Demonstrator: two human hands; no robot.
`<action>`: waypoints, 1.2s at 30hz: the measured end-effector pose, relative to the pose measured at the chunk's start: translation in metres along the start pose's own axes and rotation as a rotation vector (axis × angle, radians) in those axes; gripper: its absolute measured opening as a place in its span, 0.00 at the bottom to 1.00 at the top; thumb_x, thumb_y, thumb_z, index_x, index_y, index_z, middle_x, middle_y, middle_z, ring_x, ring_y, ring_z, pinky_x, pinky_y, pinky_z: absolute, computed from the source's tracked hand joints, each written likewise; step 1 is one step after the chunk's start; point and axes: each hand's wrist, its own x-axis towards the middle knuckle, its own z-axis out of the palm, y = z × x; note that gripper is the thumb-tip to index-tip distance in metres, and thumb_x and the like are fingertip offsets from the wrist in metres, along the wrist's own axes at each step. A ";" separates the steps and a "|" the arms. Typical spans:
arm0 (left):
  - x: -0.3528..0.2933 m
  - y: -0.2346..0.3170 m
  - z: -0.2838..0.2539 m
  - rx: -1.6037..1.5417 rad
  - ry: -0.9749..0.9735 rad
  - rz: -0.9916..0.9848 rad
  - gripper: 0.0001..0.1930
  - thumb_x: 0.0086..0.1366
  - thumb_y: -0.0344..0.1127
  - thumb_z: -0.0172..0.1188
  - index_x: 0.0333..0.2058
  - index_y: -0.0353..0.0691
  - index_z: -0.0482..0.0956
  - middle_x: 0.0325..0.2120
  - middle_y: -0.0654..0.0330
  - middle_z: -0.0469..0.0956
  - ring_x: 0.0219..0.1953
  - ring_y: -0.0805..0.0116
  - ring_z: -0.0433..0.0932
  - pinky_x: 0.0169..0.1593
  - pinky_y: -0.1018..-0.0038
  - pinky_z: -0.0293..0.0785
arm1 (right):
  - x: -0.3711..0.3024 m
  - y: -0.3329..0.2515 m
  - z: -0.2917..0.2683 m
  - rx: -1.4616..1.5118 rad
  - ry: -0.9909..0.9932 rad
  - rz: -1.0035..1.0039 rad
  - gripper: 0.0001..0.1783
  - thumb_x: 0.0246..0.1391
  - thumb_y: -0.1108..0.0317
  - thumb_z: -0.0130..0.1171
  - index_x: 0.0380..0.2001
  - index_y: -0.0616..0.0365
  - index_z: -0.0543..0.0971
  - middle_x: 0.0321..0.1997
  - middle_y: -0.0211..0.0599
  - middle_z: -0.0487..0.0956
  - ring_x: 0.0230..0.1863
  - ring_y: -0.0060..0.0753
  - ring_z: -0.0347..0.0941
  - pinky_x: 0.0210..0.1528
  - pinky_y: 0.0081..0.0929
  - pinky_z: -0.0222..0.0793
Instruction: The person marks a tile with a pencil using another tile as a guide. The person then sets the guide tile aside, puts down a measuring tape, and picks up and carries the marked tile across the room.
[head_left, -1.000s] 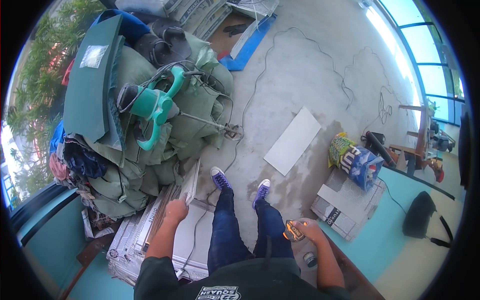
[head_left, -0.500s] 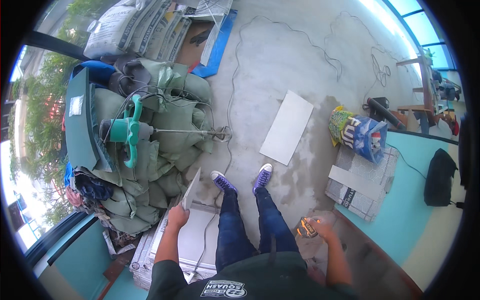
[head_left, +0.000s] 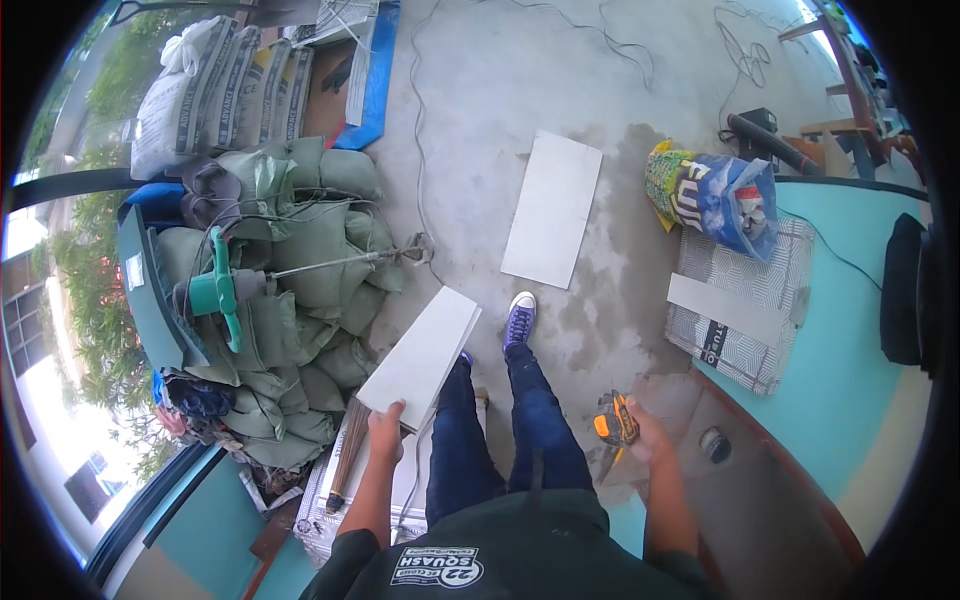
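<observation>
A thin white rectangular tile (head_left: 425, 345) tilts in front of my left leg, its near edge gripped by my left hand (head_left: 385, 432). My right hand (head_left: 650, 428), out beside my right leg, is wrapped round an orange and black tape measure (head_left: 616, 420). On the floor ahead of my feet lies another white tile (head_left: 552, 210). Beneath my left forearm are stacked flat tile boxes (head_left: 400, 490) with a long brown tapered object (head_left: 347, 460) on top. The held tile covers most of my left shoe.
Filled green sacks (head_left: 345, 270) are heaped on the left, with a green power mixer (head_left: 212, 290) across them. Cement bags (head_left: 230, 95) stand behind. At right are a blue-yellow bag (head_left: 705, 195), a patterned box (head_left: 740, 350) and a small round container (head_left: 714, 445). A cable (head_left: 418, 120) crosses the floor.
My left hand has swung the tile rightward and turned its broad face up, in front of my left leg. The tape measure stays in my right hand. The view has shifted.
</observation>
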 end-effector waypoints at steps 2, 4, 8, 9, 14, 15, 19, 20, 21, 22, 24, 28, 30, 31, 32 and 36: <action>-0.016 0.004 0.030 -0.106 0.048 -0.085 0.23 0.62 0.32 0.60 0.55 0.31 0.69 0.45 0.54 0.77 0.44 0.62 0.80 0.44 0.65 0.79 | 0.003 -0.007 -0.008 0.121 0.007 0.004 0.25 0.63 0.49 0.57 0.50 0.60 0.76 0.39 0.35 0.82 0.36 0.29 0.80 0.37 0.30 0.78; -0.022 -0.005 0.047 -0.159 0.047 -0.091 0.22 0.62 0.31 0.60 0.54 0.32 0.69 0.45 0.54 0.77 0.44 0.62 0.81 0.42 0.65 0.80 | 0.002 -0.019 -0.014 0.126 -0.190 0.039 0.24 0.62 0.52 0.57 0.50 0.63 0.76 0.44 0.40 0.82 0.44 0.37 0.80 0.52 0.38 0.77; -0.028 -0.029 0.060 -0.371 0.089 -0.150 0.23 0.63 0.34 0.60 0.56 0.36 0.67 0.47 0.56 0.76 0.46 0.60 0.80 0.45 0.62 0.81 | 0.008 -0.045 -0.006 0.090 -0.184 0.040 0.22 0.60 0.52 0.58 0.44 0.62 0.79 0.41 0.40 0.82 0.42 0.35 0.81 0.47 0.36 0.78; -0.028 -0.039 0.060 -0.385 0.101 -0.151 0.23 0.63 0.34 0.60 0.56 0.36 0.67 0.47 0.56 0.76 0.46 0.60 0.80 0.45 0.62 0.81 | 0.016 -0.050 -0.006 0.108 -0.220 0.042 0.21 0.60 0.52 0.58 0.41 0.63 0.79 0.38 0.41 0.82 0.40 0.37 0.81 0.45 0.37 0.78; -0.042 -0.073 0.074 -0.573 0.191 -0.191 0.19 0.64 0.33 0.60 0.52 0.37 0.70 0.44 0.57 0.78 0.44 0.62 0.81 0.45 0.64 0.81 | 0.024 -0.088 0.028 -0.069 -0.543 0.100 0.21 0.59 0.52 0.58 0.31 0.63 0.80 0.31 0.44 0.81 0.32 0.43 0.82 0.37 0.38 0.78; -0.049 -0.071 0.085 -0.653 0.227 -0.180 0.21 0.63 0.32 0.61 0.54 0.38 0.69 0.44 0.58 0.78 0.44 0.63 0.81 0.43 0.63 0.82 | 0.024 -0.092 0.029 -0.140 -0.520 0.101 0.20 0.58 0.54 0.58 0.31 0.63 0.79 0.30 0.45 0.81 0.31 0.44 0.81 0.35 0.38 0.78; -0.054 -0.084 0.092 -0.760 0.288 -0.177 0.22 0.63 0.31 0.61 0.55 0.36 0.69 0.44 0.56 0.78 0.45 0.61 0.81 0.45 0.63 0.83 | 0.029 -0.102 0.051 -0.359 -0.458 0.132 0.18 0.57 0.56 0.59 0.31 0.63 0.79 0.27 0.44 0.79 0.30 0.43 0.81 0.33 0.34 0.78; -0.054 -0.089 0.089 -0.763 0.276 -0.189 0.22 0.63 0.31 0.61 0.55 0.36 0.69 0.44 0.56 0.78 0.45 0.61 0.81 0.45 0.63 0.83 | 0.030 -0.102 0.057 -0.362 -0.443 0.126 0.18 0.57 0.56 0.59 0.31 0.63 0.79 0.27 0.44 0.79 0.30 0.43 0.81 0.33 0.34 0.78; -0.055 -0.094 0.084 -0.734 0.293 -0.194 0.22 0.63 0.31 0.60 0.55 0.36 0.69 0.44 0.55 0.77 0.44 0.61 0.82 0.44 0.64 0.83 | 0.033 -0.101 0.063 -0.398 -0.439 0.140 0.17 0.57 0.57 0.60 0.32 0.63 0.79 0.27 0.42 0.79 0.30 0.39 0.81 0.33 0.32 0.77; -0.057 -0.099 0.078 -0.703 0.313 -0.197 0.21 0.63 0.31 0.60 0.55 0.35 0.69 0.44 0.54 0.77 0.43 0.60 0.82 0.44 0.64 0.83 | 0.036 -0.099 0.071 -0.433 -0.438 0.158 0.16 0.57 0.59 0.60 0.33 0.63 0.79 0.27 0.41 0.80 0.30 0.36 0.81 0.33 0.29 0.77; -0.059 -0.102 0.073 -0.659 0.306 -0.200 0.21 0.63 0.31 0.59 0.54 0.34 0.69 0.44 0.54 0.77 0.42 0.61 0.82 0.42 0.65 0.83 | 0.031 -0.098 0.085 -0.434 -0.431 0.160 0.15 0.58 0.60 0.60 0.36 0.63 0.79 0.28 0.38 0.80 0.29 0.30 0.80 0.34 0.26 0.76; -0.063 -0.106 0.064 -0.575 0.297 -0.187 0.21 0.63 0.31 0.58 0.54 0.34 0.69 0.44 0.54 0.77 0.41 0.61 0.82 0.41 0.65 0.84 | 0.038 -0.093 0.085 -0.505 -0.443 0.155 0.14 0.60 0.60 0.58 0.39 0.62 0.78 0.29 0.35 0.80 0.29 0.25 0.79 0.33 0.22 0.76; -0.062 -0.107 0.063 -0.597 0.310 -0.183 0.21 0.63 0.31 0.58 0.55 0.34 0.68 0.44 0.54 0.77 0.41 0.61 0.82 0.41 0.64 0.83 | 0.035 -0.087 0.085 -0.524 -0.459 0.166 0.15 0.60 0.60 0.58 0.40 0.62 0.78 0.29 0.34 0.80 0.29 0.23 0.79 0.33 0.21 0.75; -0.060 -0.110 0.063 -0.603 0.314 -0.181 0.21 0.63 0.31 0.58 0.55 0.34 0.68 0.44 0.54 0.77 0.41 0.61 0.82 0.41 0.64 0.83 | 0.034 -0.084 0.086 -0.534 -0.443 0.165 0.14 0.60 0.60 0.58 0.40 0.62 0.78 0.29 0.33 0.80 0.28 0.22 0.79 0.31 0.21 0.75; -0.057 -0.115 0.062 -0.635 0.320 -0.180 0.21 0.63 0.31 0.58 0.55 0.34 0.68 0.44 0.54 0.77 0.41 0.61 0.82 0.41 0.65 0.83 | 0.033 -0.080 0.088 -0.547 -0.428 0.166 0.14 0.60 0.61 0.58 0.40 0.61 0.79 0.30 0.32 0.80 0.28 0.21 0.78 0.30 0.20 0.74; -0.043 -0.126 0.064 -0.713 0.318 -0.208 0.21 0.63 0.31 0.58 0.55 0.35 0.68 0.44 0.55 0.77 0.41 0.61 0.82 0.40 0.66 0.82 | 0.026 -0.070 0.084 -0.634 -0.391 0.194 0.14 0.60 0.60 0.58 0.41 0.60 0.79 0.29 0.31 0.80 0.28 0.20 0.78 0.30 0.20 0.74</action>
